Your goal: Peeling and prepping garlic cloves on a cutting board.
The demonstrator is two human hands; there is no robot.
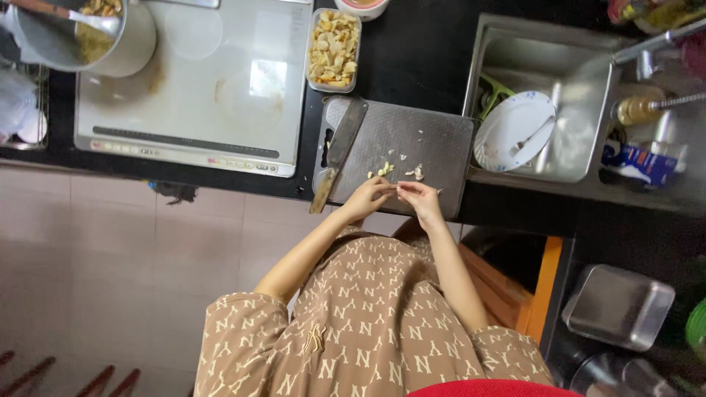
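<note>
The person stands at a black counter [412, 51], both hands meeting over the near edge of a grey cutting board [434, 140]; the left hand [371, 196] and the right hand [421, 198] are each pinched shut, fingertips together, on one small pale piece [398, 188] held between them, apparently a garlic clove being peeled, though it is too small to tell for sure; just beyond the hands a few more pale bits [385, 170] and scraps of skin [417, 173] lie loose on the board; a cleaver [340, 153] rests flat along the board's left side, its wooden handle hanging out over the near edge of the counter, close to the left wrist. Farther off, a clear tub of chopped yellowish pieces [333, 49] stands beside a white cooktop [195, 81], where a pot [88, 33] with a ladle in it sits at the far left corner; to the right, a white plate [512, 131] with a utensil on it leans in a steel sink [581, 103]. The likeliest trouble is the cleaver: a left elbow or forearm swinging outward could catch the overhanging handle and tip the blade off toward the tiled floor [110, 257]; the slippery piece could also squirt from the pinch and drop off the near edge, since the hands work right at the board's lip.
</note>
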